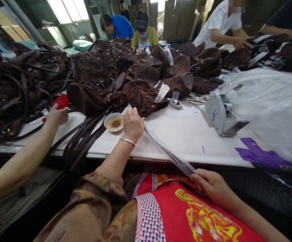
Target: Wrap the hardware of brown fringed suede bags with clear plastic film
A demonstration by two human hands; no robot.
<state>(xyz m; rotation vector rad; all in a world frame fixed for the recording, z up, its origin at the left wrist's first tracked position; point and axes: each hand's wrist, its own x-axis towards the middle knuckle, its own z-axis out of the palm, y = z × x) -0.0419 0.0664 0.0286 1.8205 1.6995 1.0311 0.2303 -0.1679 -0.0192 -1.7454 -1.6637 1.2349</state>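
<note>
A clear plastic bag [168, 151], gathered into a narrow strip, runs taut between my two hands. At its far end, over the white table, my left hand [133, 125] is closed in a pinch on the plastic. My right hand [210, 184] grips the near end between thumb and fingers, just above the red apron [173, 208]. A small white bowl [113, 122] with brownish liquid stands beside my left hand. Behind that hand lies a dark brown fringed bag [142, 95] with a pale tag [162, 93] on it.
Brown bags [110, 64] are heaped across the table. A tape dispenser [221, 114] stands right, near purple plastic [264, 154] and a large clear sheet [269, 101]. At left, a co-worker's hand [57, 114] holds something red [61, 101]. Dark straps [79, 141] hang over the edge. Several people work opposite.
</note>
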